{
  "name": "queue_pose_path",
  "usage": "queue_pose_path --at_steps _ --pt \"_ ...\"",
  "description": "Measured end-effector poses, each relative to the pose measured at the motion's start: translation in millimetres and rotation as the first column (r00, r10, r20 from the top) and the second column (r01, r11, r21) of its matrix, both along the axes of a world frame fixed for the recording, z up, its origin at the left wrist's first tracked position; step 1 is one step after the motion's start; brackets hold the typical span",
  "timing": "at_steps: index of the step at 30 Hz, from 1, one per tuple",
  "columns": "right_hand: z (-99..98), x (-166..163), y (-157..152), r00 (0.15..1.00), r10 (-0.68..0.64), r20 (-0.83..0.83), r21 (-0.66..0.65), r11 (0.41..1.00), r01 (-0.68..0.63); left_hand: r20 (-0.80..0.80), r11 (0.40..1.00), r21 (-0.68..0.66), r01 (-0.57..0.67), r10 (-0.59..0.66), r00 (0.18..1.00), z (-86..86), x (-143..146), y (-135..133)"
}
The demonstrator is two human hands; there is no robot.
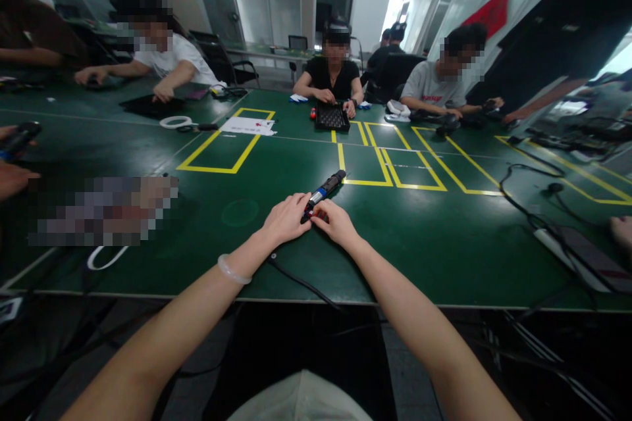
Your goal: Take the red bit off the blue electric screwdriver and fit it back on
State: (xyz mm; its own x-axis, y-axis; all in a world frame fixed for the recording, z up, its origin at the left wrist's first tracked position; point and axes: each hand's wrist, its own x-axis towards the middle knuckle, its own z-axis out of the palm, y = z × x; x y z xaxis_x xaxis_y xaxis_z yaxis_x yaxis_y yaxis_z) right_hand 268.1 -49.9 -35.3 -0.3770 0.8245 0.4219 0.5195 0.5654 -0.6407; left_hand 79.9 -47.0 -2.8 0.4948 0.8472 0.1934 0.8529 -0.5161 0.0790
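Observation:
A slim black device with a blue and silver middle section [324,189] slants across the green table in front of me, its black tip pointing away to the right. My left hand [287,218] is closed around its near part from the left. From the other side, my right hand [336,220] pinches at the device's near end, where small red bits show between the fingers. What exactly the right fingertips grip is too small to make out. A black cable [306,281] runs from near my left wrist to the table's front edge.
Yellow tape rectangles [365,182] mark the green table [424,243]. A white paper [248,125] and white tape loop [176,122] lie beyond. Co-workers sit around; one handles a black tray [332,117]. Cables and a grey flat box [577,256] lie at right.

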Motion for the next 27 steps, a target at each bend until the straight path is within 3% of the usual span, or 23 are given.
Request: queue_pose_path --at_steps 9,27 --pt "-3.7 -4 0 0.997 -0.063 0.038 0.044 0.997 0.061 -0.005 1.0 -0.016 0.008 -0.008 1.0 4.0 0 -1" --pt "6.4 0 -6 1.0 -0.021 -0.001 0.051 0.998 0.021 -0.01 0.998 -0.049 -0.049 0.049 0.999 1.5 2 1"
